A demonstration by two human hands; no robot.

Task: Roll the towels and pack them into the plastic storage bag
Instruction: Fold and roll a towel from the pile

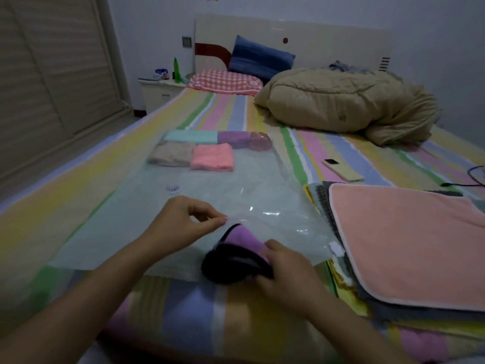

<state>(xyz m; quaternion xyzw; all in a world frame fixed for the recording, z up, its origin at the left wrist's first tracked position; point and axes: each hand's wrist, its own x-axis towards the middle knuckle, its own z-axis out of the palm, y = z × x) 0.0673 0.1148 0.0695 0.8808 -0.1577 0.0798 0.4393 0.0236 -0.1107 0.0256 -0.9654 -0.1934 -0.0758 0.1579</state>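
Head view, plastic bag [126, 222] holding five towels [211, 157], purple towel [245, 237] at mouth

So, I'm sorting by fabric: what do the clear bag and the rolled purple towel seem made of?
Clear storage bag: thin glossy plastic film, see-through with glare. Rolled purple-and-black towel: soft matte cloth, likely terry or microfibre; blur hides weave.

The storage bag [236, 195] is clear, glossy plastic that catches highlights. The rolled towel [236, 254] is soft matt cloth, purple with a dark fuzzy edge. The salmon towel [409, 245] has a fine napped weave. The bed sheet [183, 306] is smooth striped fabric, the quilt [341, 101] puffy cloth.
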